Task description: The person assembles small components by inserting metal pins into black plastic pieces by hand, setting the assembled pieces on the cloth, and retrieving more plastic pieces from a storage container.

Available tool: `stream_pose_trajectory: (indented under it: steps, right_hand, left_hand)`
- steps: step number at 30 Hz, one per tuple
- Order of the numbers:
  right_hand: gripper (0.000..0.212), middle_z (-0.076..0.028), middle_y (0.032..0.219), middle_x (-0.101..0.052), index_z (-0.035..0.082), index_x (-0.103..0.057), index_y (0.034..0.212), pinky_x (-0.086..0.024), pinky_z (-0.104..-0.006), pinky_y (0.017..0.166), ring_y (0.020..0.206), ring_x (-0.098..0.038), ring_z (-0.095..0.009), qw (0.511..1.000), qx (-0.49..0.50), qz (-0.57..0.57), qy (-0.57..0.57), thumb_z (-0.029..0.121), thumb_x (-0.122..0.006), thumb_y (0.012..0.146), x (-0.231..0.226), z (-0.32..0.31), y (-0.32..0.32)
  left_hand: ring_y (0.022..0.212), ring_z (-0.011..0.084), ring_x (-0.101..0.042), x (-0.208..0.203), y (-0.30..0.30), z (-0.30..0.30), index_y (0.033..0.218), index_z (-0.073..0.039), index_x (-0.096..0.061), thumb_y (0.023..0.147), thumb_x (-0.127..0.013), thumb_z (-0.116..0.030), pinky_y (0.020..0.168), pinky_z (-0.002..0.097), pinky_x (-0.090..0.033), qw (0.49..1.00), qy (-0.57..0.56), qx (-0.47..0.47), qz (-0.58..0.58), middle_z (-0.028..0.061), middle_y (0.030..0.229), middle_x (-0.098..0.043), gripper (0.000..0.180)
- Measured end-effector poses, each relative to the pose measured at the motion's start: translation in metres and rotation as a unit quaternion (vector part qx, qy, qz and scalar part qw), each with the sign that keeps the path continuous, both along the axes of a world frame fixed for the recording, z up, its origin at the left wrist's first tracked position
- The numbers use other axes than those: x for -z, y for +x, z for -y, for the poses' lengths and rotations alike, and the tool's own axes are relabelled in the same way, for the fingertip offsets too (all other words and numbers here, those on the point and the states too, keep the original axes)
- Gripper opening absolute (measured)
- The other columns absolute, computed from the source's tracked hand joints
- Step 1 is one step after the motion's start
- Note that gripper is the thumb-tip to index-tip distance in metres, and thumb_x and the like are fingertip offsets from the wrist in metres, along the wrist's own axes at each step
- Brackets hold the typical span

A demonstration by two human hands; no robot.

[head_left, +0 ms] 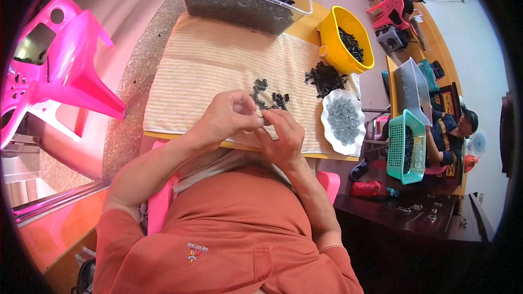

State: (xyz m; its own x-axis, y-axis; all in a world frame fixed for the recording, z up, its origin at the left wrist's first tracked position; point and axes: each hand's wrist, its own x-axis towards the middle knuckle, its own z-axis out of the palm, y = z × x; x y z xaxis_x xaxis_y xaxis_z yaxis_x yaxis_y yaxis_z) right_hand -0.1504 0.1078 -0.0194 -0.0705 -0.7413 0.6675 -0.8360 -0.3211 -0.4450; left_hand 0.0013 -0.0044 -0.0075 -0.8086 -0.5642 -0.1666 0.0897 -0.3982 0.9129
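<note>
My left hand (229,117) and my right hand (283,136) meet fingertip to fingertip over the near edge of the striped cloth (218,60), pinching a tiny pale part (260,113) between them. Just beyond my fingers lie several small black plastic pieces (267,95) on the cloth. A bigger heap of black pieces (325,78) sits to the right. A white scalloped dish (343,122) holding small grey metal parts is right of my right hand.
A clear tub (245,5) full of black pieces stands at the far side of the table. A yellow bowl (329,32) holds more. Pink plastic chairs (60,71) stand at left. At right, a person sits by a teal basket (406,147).
</note>
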Motion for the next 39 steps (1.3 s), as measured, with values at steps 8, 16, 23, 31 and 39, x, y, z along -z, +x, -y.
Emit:
stream_pose_trajectory:
  steps: [8,16,23,31,39]
  right_hand:
    - [0.032,-0.016,0.094,-0.066,0.000,-0.065,0.101,-0.055,-0.0339,0.064,0.076,-0.068,-0.028,1.000,0.012,0.022,0.010,0.000,-0.079,0.071,-0.004,0.001,0.003]
    - [0.039,-0.016,0.099,-0.066,0.001,-0.063,0.105,-0.055,-0.0358,0.070,0.083,-0.067,-0.029,0.999,0.047,-0.024,-0.009,0.000,-0.081,0.070,-0.029,0.001,-0.015]
    - [0.036,-0.013,0.089,-0.064,0.000,-0.062,0.114,-0.052,-0.0342,0.061,0.069,-0.066,-0.024,0.976,0.215,-0.023,-0.027,0.010,-0.076,0.082,-0.091,0.024,-0.139]
    - [0.022,-0.013,0.087,-0.067,0.003,-0.070,0.099,-0.051,-0.0333,0.064,0.072,-0.066,-0.022,0.971,0.178,-0.028,0.155,0.013,-0.076,0.081,-0.095,0.037,-0.147]
    - [0.031,-0.012,0.085,-0.066,0.003,-0.070,0.104,-0.050,-0.0347,0.067,0.068,-0.063,-0.025,0.930,0.073,-0.057,0.357,0.016,-0.078,0.077,-0.055,0.010,-0.066]
  left_hand:
    - [0.073,0.0057,-0.059,-0.004,-0.002,0.001,0.090,-0.005,-0.059,0.080,-0.075,-0.006,0.065,0.0206,-0.048,0.999,-0.049,0.001,0.006,0.0004,0.081,-0.063,0.019]
    - [0.073,0.0069,-0.060,-0.002,-0.002,0.001,0.090,-0.005,-0.061,0.086,-0.074,-0.011,0.066,0.0221,-0.050,0.999,-0.036,0.006,-0.018,0.0015,0.083,-0.065,0.015]
    - [0.075,0.0079,-0.061,0.003,-0.001,0.005,0.091,-0.003,-0.062,0.088,-0.073,-0.013,0.066,0.0240,-0.052,0.998,-0.046,-0.042,-0.005,0.0025,0.083,-0.066,0.015]
    - [0.072,0.0074,-0.061,0.001,0.001,0.011,0.091,-0.004,-0.062,0.089,-0.072,-0.012,0.064,0.0229,-0.051,0.996,-0.048,-0.073,0.009,0.0022,0.080,-0.066,0.012]
    - [0.073,0.0084,-0.061,-0.001,-0.001,0.012,0.088,-0.003,-0.062,0.087,-0.073,-0.011,0.064,0.0243,-0.051,0.996,-0.040,-0.080,-0.003,0.0026,0.081,-0.066,0.013]
